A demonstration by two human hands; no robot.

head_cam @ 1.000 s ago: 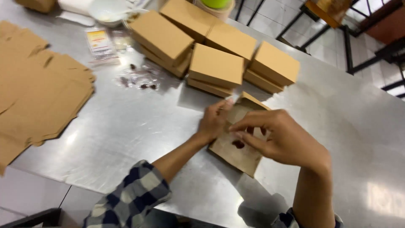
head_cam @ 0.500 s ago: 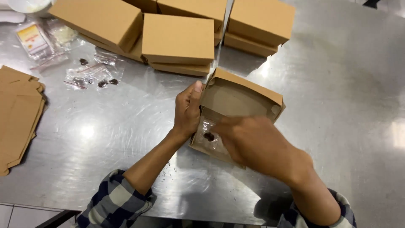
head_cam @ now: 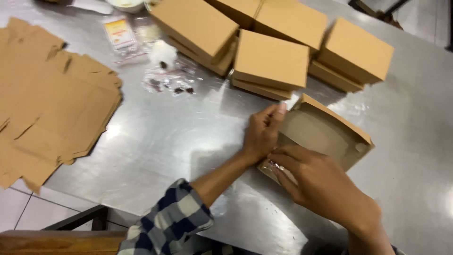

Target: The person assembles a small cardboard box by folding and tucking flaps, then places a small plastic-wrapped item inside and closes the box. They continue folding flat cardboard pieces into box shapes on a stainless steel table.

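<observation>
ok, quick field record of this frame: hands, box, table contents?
left hand: grip on the near-left wall of the open brown cardboard box
right hand: pressing a clear plastic packet at the box's near edge
surface: steel table
behind: closed brown cardboard boxes, stacked
left: flat unfolded cardboard sheets
also: clear packets with dark pieces

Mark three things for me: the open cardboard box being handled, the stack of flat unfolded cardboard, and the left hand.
open cardboard box (head_cam: pixel 325 134): head view, on its bare inner lid panel.
stack of flat unfolded cardboard (head_cam: pixel 52 104): head view, on the top sheet's middle.
left hand (head_cam: pixel 262 134): head view, on the back of the hand.
</observation>
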